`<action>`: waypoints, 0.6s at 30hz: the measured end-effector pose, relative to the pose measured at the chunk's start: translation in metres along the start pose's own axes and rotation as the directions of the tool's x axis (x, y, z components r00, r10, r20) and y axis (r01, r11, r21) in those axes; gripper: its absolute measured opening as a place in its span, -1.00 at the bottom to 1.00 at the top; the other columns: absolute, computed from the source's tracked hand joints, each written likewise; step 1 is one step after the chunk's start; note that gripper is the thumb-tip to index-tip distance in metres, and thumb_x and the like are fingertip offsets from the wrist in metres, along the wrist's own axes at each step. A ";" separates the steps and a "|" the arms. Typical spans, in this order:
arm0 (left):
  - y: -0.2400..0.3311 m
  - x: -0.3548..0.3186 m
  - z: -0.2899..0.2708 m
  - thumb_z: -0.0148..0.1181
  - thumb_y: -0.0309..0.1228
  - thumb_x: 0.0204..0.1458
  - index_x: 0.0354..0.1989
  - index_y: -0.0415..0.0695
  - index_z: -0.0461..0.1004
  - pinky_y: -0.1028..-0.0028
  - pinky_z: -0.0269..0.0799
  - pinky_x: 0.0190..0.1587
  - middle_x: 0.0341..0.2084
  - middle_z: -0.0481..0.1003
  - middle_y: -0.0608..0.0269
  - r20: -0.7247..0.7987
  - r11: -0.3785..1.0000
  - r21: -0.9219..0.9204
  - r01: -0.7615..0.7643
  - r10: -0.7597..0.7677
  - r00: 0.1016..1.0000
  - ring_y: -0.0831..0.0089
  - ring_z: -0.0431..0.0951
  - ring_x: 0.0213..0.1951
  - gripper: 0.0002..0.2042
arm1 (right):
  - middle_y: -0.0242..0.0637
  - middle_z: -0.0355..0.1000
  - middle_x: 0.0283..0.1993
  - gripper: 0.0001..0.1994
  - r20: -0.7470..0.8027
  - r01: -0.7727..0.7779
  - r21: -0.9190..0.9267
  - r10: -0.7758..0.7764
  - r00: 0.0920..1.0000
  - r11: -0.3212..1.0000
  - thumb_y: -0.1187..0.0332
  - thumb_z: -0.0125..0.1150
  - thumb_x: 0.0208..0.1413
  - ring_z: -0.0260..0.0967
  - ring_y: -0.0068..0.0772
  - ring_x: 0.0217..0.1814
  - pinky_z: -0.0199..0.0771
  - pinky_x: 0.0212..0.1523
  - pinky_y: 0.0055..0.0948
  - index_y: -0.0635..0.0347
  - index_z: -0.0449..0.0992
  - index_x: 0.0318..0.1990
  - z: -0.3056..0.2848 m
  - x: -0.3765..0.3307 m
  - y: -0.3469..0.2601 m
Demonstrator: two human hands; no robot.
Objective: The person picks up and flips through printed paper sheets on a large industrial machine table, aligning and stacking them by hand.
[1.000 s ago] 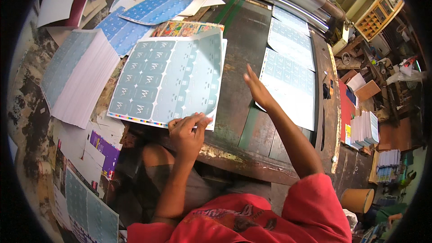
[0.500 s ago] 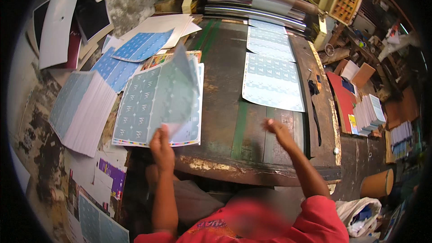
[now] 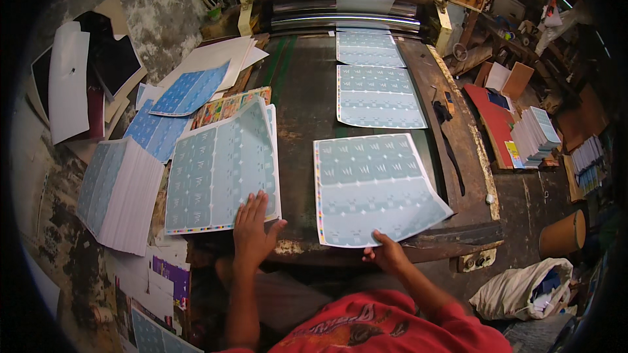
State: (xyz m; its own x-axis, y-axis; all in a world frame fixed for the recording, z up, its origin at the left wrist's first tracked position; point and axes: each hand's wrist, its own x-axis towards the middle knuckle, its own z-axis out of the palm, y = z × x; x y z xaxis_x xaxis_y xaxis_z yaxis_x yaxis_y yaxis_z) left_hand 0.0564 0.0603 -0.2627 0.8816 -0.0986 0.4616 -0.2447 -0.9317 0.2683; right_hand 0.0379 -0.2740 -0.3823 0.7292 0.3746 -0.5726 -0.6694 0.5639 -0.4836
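On worn bench: R hand [image 3: 387, 253] grips glossy sheet [image 3: 373, 186].

Bare dark table strip [image 3: 297, 124] between sheet stack [image 3: 219, 170] and printed sheet [image 3: 373, 186]; beyond, roller machine [image 3: 340, 6].

The person wears a red short-sleeved shirt [image 3: 376, 327], seen from above at the lower edge of the head view. Its cloth is a bright, slightly faded red, with a dark printed design across the chest, edged in a paler, yellowish tone; the design is too bent and too blurred to make out. The sleeves end high on the upper arms, so both forearms are bare from there down. The left hand [image 3: 252, 232] and the right hand [image 3: 390, 255] are bare too: no gloves, no rings, no watch or band at either wrist.
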 end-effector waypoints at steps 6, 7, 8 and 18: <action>-0.015 -0.019 0.017 0.34 -0.34 -0.05 -0.04 -0.13 0.55 0.25 0.25 0.11 -0.02 0.56 0.19 -0.117 0.999 0.001 0.048 -0.047 0.992 0.19 0.50 0.09 -0.64 | -0.19 0.41 -0.45 -0.60 -0.184 -0.030 0.095 0.047 0.982 0.995 0.03 -0.06 0.31 0.32 -0.40 -0.51 0.52 -0.15 -0.16 0.28 0.32 -0.12 -0.017 -0.001 0.004; -0.014 -0.016 0.013 0.35 -0.33 -0.05 -0.06 -0.12 0.56 0.26 0.26 0.10 -0.03 0.57 0.19 -0.082 0.996 -0.059 0.062 -0.066 0.994 0.19 0.51 0.08 -0.65 | -0.20 0.41 -0.44 -0.59 -0.183 -0.043 0.137 0.068 0.981 0.990 0.03 -0.07 0.31 0.31 -0.41 -0.51 0.52 -0.14 -0.16 0.29 0.32 -0.13 -0.016 0.004 -0.007; -0.013 -0.010 0.006 0.35 -0.33 -0.06 -0.08 -0.11 0.57 0.26 0.27 0.09 -0.05 0.57 0.19 -0.050 0.990 -0.121 0.072 -0.079 0.996 0.19 0.52 0.07 -0.67 | -0.21 0.41 -0.43 -0.58 -0.180 -0.050 0.178 0.082 0.980 0.983 0.02 -0.08 0.31 0.30 -0.43 -0.52 0.52 -0.14 -0.17 0.30 0.32 -0.14 -0.015 0.010 -0.018; -0.015 -0.005 -0.005 0.31 -0.34 0.03 -0.18 -0.11 0.61 0.27 0.35 0.01 -0.13 0.60 0.14 -0.024 0.964 -0.248 0.098 -0.107 0.994 0.17 0.56 0.01 -0.79 | -0.23 0.44 -0.40 -0.50 -0.174 0.106 0.079 -0.091 0.981 0.991 -0.06 -0.25 0.35 0.31 -0.49 -0.50 0.53 -0.14 -0.24 0.31 0.30 -0.09 -0.007 0.085 -0.084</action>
State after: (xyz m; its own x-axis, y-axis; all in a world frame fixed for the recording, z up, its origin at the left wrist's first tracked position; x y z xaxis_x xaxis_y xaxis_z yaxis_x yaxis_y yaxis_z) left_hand 0.0537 0.0762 -0.2645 0.8930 0.0102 0.4500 -0.2494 -0.8210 0.5135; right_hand 0.1554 -0.2944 -0.3946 0.7513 0.1883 -0.6325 -0.5751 0.6568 -0.4877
